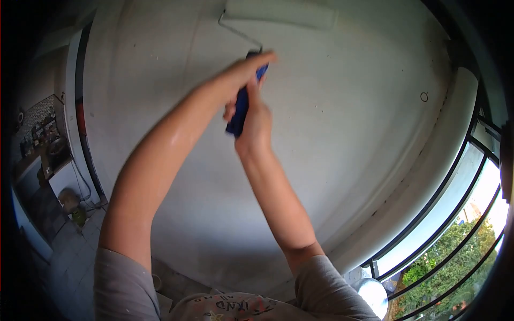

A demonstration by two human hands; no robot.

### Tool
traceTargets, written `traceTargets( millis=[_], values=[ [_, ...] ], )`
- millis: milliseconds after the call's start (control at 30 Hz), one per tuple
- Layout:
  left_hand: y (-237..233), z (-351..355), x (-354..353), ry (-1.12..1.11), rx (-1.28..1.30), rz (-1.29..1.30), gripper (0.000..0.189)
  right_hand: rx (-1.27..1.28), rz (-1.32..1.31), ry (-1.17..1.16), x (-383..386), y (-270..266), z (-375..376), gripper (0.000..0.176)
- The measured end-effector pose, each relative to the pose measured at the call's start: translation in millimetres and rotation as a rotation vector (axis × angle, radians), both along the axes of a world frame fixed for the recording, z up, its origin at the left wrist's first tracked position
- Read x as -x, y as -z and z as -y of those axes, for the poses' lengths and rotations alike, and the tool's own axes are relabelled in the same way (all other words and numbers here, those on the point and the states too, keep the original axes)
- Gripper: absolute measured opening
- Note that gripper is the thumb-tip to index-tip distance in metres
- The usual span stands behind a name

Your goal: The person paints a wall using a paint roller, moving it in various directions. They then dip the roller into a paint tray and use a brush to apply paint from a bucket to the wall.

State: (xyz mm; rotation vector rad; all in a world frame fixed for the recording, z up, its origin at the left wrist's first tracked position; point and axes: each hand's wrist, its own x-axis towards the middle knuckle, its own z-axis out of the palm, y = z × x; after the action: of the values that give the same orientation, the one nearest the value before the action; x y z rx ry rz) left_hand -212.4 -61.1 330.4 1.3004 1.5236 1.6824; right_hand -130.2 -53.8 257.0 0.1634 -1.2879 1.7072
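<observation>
In the head view, a dark round pan [56, 146] sits in the kitchen area at far left, its contents too small to tell. The pale-sleeved paint roller [284, 14], with a bent wire frame, is high before the off-white wall [342, 139]. The right hand [256, 122] grips its blue handle [239, 115]; the left hand [254, 66] lies across the handle's top, fingers extended.

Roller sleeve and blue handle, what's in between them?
A thin, bent metal rod links the roller sleeve to the blue handle; the head view shows it.
</observation>
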Motion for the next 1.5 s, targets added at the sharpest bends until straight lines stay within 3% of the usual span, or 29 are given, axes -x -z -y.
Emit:
traceTargets(
  millis=[67, 133, 233, 333, 400, 533, 567, 600, 700, 767, 833, 900, 967, 1033, 1133, 1200, 1300, 1400, 1467, 1500],
  values=[
    [77.0, -3.5, -9.8, 0.003, 0.085, 0.050, 0.058, 0.030, 0.119, 0.116, -11.0, 79.4, -5.0, 0.048],
    [171.7, -1.7, -32.1, -0.110, 0.052, 0.039, 0.054, 0.171, 0.186, 0.173, -33.2, 164.5, 11.5, 0.041],
    [235.9, 26.2, -62.5, 0.022, 0.136, 0.057, 0.047, 0.422, 0.308, 0.111, -74.9, 211.8, 50.0, 0.040],
    [194.4, 29.9, -68.1, 0.005, 0.139, 0.128, 0.047, 0.405, 0.311, -0.055, -89.9, 165.1, 44.1, 0.039],
    [127.8, 23.3, -69.9, 0.002, 0.027, 0.144, 0.050, 0.297, 0.258, -0.099, -85.5, 111.4, 25.4, 0.033],
    [-18.1, -0.8, -51.6, -0.044, -0.131, -0.104, 0.057, 0.006, 0.014, -0.053, -46.8, -20.0, -14.3, 0.026],
    [-38.7, -9.3, -45.4, -0.103, -0.117, -0.161, 0.056, 0.004, -0.108, -0.040, -33.8, -37.1, -21.5, 0.038],
    [-48.5, -9.6, -43.4, -0.111, -0.177, -0.205, 0.055, 0.018, -0.124, -0.046, -30.5, -45.5, -21.1, 0.038],
    [-25.0, -9.7, -39.0, -0.080, -0.050, -0.155, 0.056, 0.026, -0.093, -0.016, -25.5, -19.0, -22.2, 0.039],
    [42.3, -14.6, -44.1, -0.101, -0.040, -0.112, 0.057, 0.053, -0.008, 0.078, -31.5, 49.5, -20.9, 0.039],
    [133.1, -5.1, -47.5, -0.051, 0.104, -0.158, 0.051, 0.271, 0.083, 0.116, -51.9, 134.7, 7.9, 0.038],
    [185.7, 23.2, -63.5, 0.085, 0.070, -0.088, 0.043, 0.433, 0.129, 0.037, -75.6, 173.4, 45.2, 0.038],
    [181.6, 35.1, -63.3, 0.119, 0.141, -0.045, 0.049, 0.472, 0.208, 0.040, -79.8, 166.0, 56.6, 0.042],
    [143.9, 37.0, -59.4, 0.113, 0.235, -0.095, 0.050, 0.453, 0.166, -0.119, -80.5, 134.3, 52.5, 0.040],
    [49.1, 21.8, -64.0, -0.003, 0.059, -0.096, 0.058, 0.215, 0.016, -0.131, -60.9, 50.5, 20.8, 0.035],
    [-9.2, 1.3, -50.3, 0.005, 0.017, -0.253, 0.058, 0.116, -0.084, -0.092, -47.4, -2.3, 1.9, 0.034],
    [-37.7, -1.7, -62.8, -0.026, -0.104, -0.342, 0.057, 0.072, -0.159, -0.073, -51.3, -31.3, -6.0, 0.037],
    [-1.8, -11.5, -69.4, 0.033, -0.090, -0.169, 0.055, 0.076, -0.110, 0.003, -59.3, 3.7, -10.3, 0.041],
    [60.6, -7.8, -75.4, 0.007, 0.051, -0.164, 0.055, 0.138, 0.006, 0.125, -67.8, 75.1, -11.9, 0.040],
    [113.0, -24.4, -70.5, 0.009, -0.042, -0.222, 0.058, 0.184, 0.041, 0.157, -73.3, 115.1, -6.9, 0.039]
  ],
)
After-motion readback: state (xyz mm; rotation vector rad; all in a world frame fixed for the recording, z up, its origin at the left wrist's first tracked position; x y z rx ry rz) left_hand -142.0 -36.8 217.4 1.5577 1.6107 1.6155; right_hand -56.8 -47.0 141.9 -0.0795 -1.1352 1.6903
